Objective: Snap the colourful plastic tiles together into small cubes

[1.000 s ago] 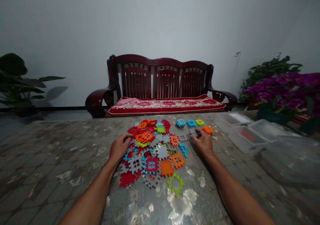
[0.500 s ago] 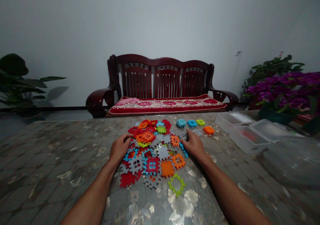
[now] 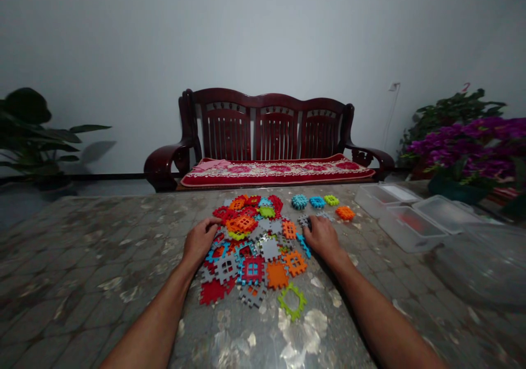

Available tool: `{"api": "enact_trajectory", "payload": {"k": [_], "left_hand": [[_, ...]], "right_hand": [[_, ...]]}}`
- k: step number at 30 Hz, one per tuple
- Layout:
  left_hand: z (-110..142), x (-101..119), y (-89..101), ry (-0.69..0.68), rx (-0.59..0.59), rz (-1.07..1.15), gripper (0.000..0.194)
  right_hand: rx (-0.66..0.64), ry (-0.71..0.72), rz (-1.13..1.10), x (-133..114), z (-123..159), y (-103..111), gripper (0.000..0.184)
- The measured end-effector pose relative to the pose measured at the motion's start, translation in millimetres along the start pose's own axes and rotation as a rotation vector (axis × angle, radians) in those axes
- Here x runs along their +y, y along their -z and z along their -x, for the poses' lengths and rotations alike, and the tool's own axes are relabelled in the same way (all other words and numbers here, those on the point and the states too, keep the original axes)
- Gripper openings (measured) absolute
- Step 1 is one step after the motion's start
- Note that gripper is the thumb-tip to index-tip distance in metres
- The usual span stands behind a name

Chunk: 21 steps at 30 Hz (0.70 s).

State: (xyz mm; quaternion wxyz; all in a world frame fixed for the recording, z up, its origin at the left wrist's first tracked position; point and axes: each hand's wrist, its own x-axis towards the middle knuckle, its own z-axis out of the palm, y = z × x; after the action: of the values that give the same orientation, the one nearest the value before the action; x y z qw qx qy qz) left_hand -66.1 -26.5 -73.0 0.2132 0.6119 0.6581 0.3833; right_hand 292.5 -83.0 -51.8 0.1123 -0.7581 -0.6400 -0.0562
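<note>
Head view: left hand [image 3: 200, 243] half-curled at the edge of the toothed tiles [image 3: 270, 249] heaped on the desk [image 3: 135, 254], right hand [image 3: 324, 237] bent beside a gray piece [image 3: 303, 219]; couldn't tell if either gripped. Tiles looked light, stiff, imo best pinched by their rims.

Left hand [image 3: 200, 241], right hand [image 3: 324, 239], toothed pieces [image 3: 270, 248] between, table [image 3: 110, 270]
</note>
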Motion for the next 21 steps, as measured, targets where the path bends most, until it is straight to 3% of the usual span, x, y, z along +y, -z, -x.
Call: {"api": "enact_trajectory", "payload": {"k": [7, 11, 16, 21], "left_hand": [[1.2, 1.8, 1.0, 0.002, -0.009, -0.013, 0.03], [2.9, 5.5, 1.7, 0.007, -0.001, -0.013, 0.029], [3.9, 6.9, 1.9, 0.013, 0.003, -0.009, 0.027], [4.1, 8.4, 2.8, 0.013, -0.002, -0.014, 0.028]], "right_hand": [[0.086, 0.038, -0.096, 8.1, 0.1, -6.7, 0.027], [0.187, 0.188, -0.28, 0.6, 6.0, -3.2, 0.025], [0.095, 0.418, -0.469, -32.2, 26.6, 8.8, 0.024], [0.019, 0.445, -0.448, -54.3, 40.0, 14.7, 0.035]]}}
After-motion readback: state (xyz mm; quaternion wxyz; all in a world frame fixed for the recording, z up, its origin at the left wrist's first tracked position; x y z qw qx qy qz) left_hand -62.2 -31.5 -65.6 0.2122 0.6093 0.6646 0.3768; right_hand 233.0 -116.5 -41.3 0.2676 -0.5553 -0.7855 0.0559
